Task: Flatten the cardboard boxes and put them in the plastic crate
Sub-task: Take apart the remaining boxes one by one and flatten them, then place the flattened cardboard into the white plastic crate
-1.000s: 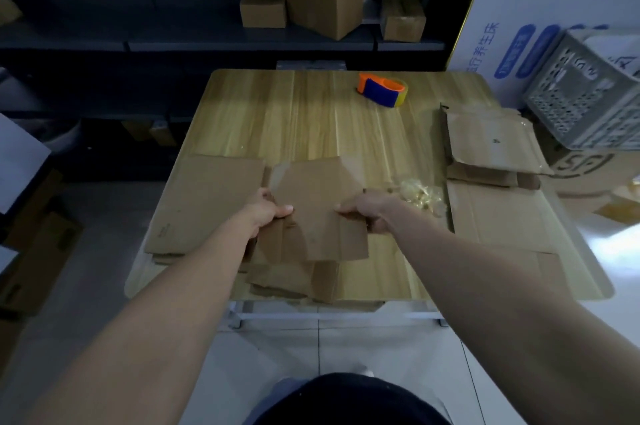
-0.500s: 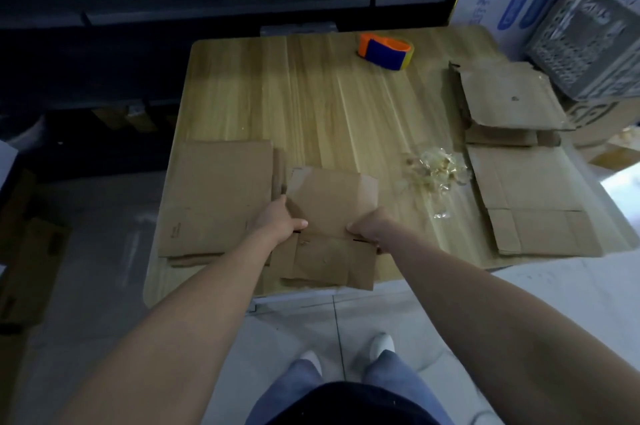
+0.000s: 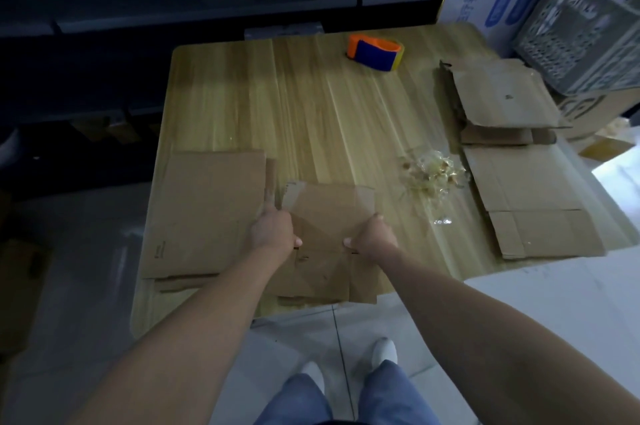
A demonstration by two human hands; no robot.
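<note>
Box: the small flattened box (image 3: 329, 234) lies at the middle of the tabletop's (image 3: 311, 106) near edge, with its near end overhanging. More cardboard shows beneath it.
Left hand: the left hand (image 3: 273, 230) grips the box's left side edge, thumb on top.
Right hand: the right hand (image 3: 375, 234) grips the right side edge, thumb on top.
Handling (our judgement): we expect it to be light and thin, stiff across its panels but hinging at the creases, so loose flaps may swing. We would hold it at both side edges.
Left neighbour: a flat cardboard stack (image 3: 207, 210) sits just beside the box, at the near-left corner.
Right neighbours: flattened sheets (image 3: 530, 196) lie along the right edge, with clear plastic scraps (image 3: 433, 175) between them and the box.
Far edge: a tape dispenser (image 3: 375, 52) sits here.
Crate: the plastic crate (image 3: 581, 40) is tilted, beyond the far-right corner and well apart from the box.
</note>
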